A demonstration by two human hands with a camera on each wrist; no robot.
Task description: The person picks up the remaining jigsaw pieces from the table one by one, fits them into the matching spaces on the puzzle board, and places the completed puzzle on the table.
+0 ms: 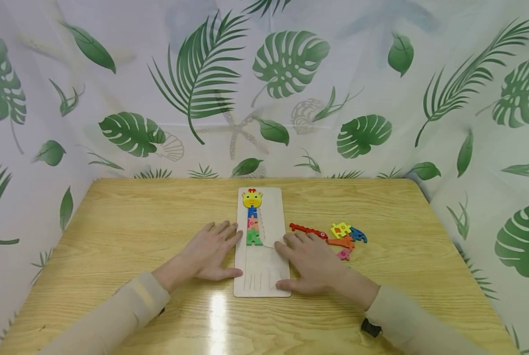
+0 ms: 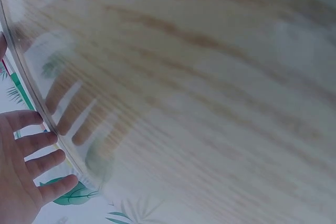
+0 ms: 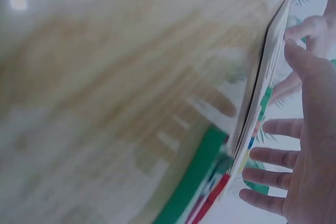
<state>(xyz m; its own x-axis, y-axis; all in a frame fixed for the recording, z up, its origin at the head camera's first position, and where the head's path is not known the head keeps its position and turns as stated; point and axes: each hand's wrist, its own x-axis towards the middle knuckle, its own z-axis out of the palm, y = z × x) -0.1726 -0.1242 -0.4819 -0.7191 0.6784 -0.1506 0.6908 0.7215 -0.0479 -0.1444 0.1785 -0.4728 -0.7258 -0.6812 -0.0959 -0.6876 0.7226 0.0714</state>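
A pale wooden puzzle board [image 1: 273,212] lies upright on the table before me. Set in its upper left are a yellow giraffe head piece [image 1: 252,199] and, as the neck below, blue, salmon and green [image 1: 254,238] pieces. The lower part shows bare wood with several cut lines. My left hand [image 1: 213,251] rests at the board's left edge, fingers spread and fairly straight. At the right edge lies my right hand [image 1: 310,264], its fingertips and thumb over the border. Both wrist views show the left hand [image 2: 23,161] and right hand [image 3: 310,150] with extended fingers beside the board's thin edge.
Loose puzzle pieces lie right of the board, by my right hand: a long red piece [image 1: 306,230], a yellow one [image 1: 339,230], a blue one [image 1: 359,234], an orange one [image 1: 343,241] and a pink one [image 1: 344,254]. A leaf-patterned cloth [image 1: 264,162] borders the wooden table [image 1: 158,207].
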